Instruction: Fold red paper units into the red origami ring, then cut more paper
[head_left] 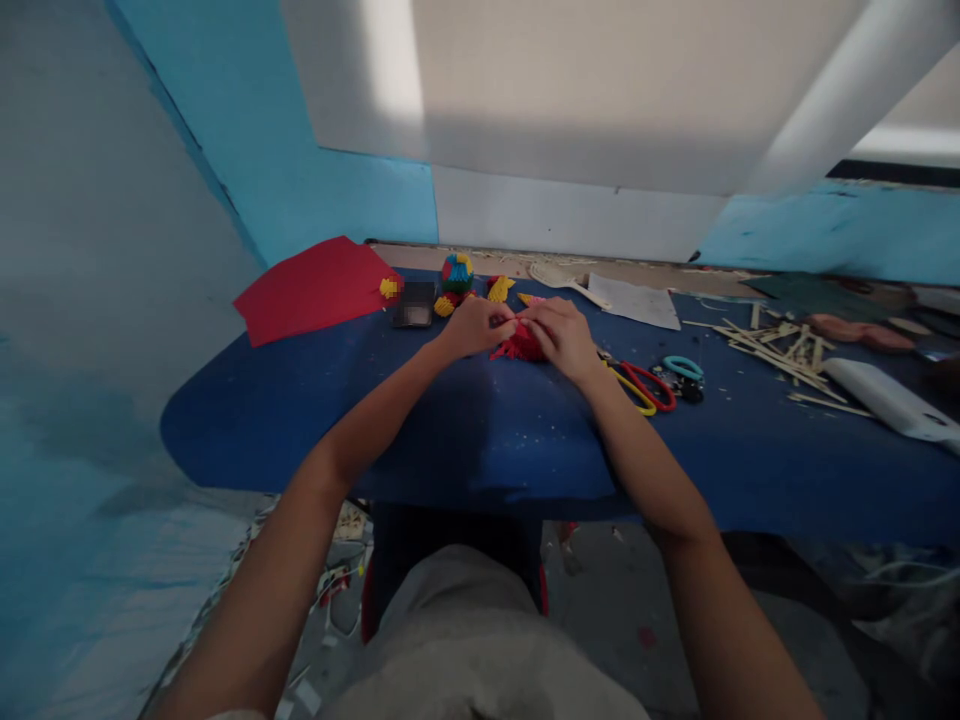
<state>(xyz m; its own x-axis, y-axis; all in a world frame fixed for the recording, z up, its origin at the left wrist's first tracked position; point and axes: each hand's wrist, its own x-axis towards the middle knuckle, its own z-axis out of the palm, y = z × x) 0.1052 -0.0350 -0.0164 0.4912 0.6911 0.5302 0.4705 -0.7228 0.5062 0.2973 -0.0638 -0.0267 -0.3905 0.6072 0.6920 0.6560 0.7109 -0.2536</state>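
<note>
My left hand (478,328) and my right hand (564,335) meet over the blue tabletop, both closed in a pinch. Between their fingertips is a small red piece, perhaps folded paper, largely covered by the fingers. Just below it lies a spiky red cluster (517,346), partly hidden by my right hand. A multicoloured ball (457,272) with a ridged surface stands behind my left hand. Ridged yellow-and-red pieces (499,288) lie near it. To the left of my left hand is a dark flat rectangular object (415,304).
A red sheet (319,290) covers the blue table's (255,410) far left. Scissors with red and yellow handles (651,388) and a teal-handled tool (682,368) lie right of my hands. Further right are thin wooden sticks (787,350) and a white tool (892,400). A pale sheet (632,300) lies behind.
</note>
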